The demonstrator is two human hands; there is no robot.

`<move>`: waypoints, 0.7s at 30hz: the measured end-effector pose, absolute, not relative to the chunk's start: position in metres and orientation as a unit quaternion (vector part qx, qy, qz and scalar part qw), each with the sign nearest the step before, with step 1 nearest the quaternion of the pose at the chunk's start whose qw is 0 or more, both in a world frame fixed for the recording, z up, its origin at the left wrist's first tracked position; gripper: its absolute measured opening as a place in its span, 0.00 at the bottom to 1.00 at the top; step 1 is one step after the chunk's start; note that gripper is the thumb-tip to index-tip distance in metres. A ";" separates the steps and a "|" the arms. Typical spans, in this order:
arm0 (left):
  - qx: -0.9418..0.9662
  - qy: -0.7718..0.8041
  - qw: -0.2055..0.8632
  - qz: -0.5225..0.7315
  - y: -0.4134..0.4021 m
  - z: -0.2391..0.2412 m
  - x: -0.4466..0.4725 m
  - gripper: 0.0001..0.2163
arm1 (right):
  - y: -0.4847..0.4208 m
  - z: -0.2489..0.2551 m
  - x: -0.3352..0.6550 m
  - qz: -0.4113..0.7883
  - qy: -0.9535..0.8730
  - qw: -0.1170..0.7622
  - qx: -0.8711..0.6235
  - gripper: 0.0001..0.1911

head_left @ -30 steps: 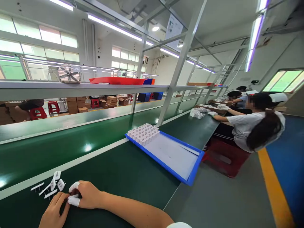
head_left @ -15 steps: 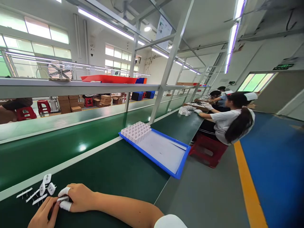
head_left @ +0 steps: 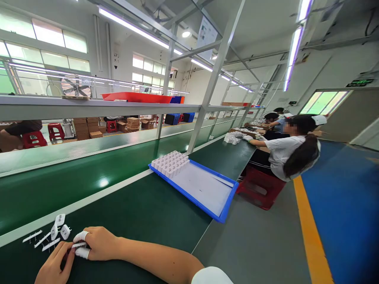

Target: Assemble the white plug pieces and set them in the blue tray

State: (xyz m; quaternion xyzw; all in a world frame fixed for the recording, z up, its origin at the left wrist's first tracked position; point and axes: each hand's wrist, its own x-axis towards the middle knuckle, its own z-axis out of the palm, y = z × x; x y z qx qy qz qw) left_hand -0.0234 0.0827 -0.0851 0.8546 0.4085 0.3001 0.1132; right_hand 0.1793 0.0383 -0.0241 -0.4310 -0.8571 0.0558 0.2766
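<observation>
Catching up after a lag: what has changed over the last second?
The view swung right. The white plug plate in the right hand, its end at the left hand, now shows more plainly; nothing was let go. The loose plug plates and blue tray stayed put.

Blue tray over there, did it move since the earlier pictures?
No, the blue tray sits in the same place beside the grey post; only the view shifted.

One head-worn view — forward and down over the bench (head_left: pixel 133 213).
</observation>
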 end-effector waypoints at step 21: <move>0.846 0.408 0.137 0.316 0.070 -0.060 -0.016 0.15 | 0.037 -0.023 0.178 0.071 -0.855 0.282 -0.430 0.17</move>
